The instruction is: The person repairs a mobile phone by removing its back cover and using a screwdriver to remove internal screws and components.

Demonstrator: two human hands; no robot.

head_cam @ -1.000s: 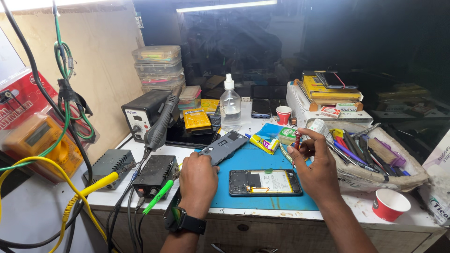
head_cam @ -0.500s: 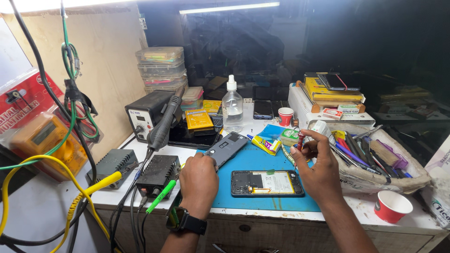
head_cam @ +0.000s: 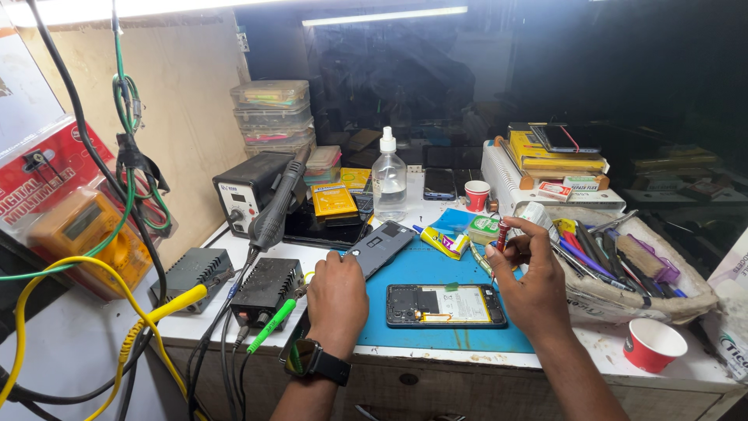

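Your right hand (head_cam: 534, 284) pinches a red-handled screwdriver (head_cam: 501, 238) upright above the mat (head_cam: 405, 327). Your left hand (head_cam: 336, 300) rests loosely curled, holding nothing, fingertips touching the grey back cover (head_cam: 382, 248). The opened phone (head_cam: 446, 305) lies flat on the mat between both hands.

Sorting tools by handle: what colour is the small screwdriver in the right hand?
Red, with a metal shaft: the screwdriver in the right hand, seen in the head view.

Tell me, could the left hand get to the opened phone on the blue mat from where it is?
Probably yes. The left hand rests on the blue mat just left of the opened phone, with only bare mat between them.
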